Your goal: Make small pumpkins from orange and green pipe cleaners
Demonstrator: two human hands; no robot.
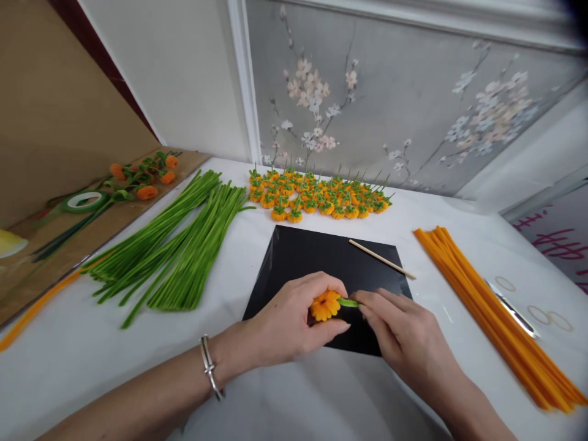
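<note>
My left hand [296,315] curls around an orange flower [325,305], its petals facing up between thumb and fingers. From the flower's right side a short green stem [348,303] sticks out. The fingertips of my right hand [399,324] pinch the end of that stem. Both hands are over a black board [316,251] on the white table [229,380]. A thin wooden stick [381,258] lies across the board's upper right edge.
Green pipe cleaners [193,251] lie at the left, orange ones [491,312] at the right beside tweezers [513,308]. Several finished orange flowers [321,195] stand at the back. Green tape [85,201] rests on cardboard [27,282] at far left.
</note>
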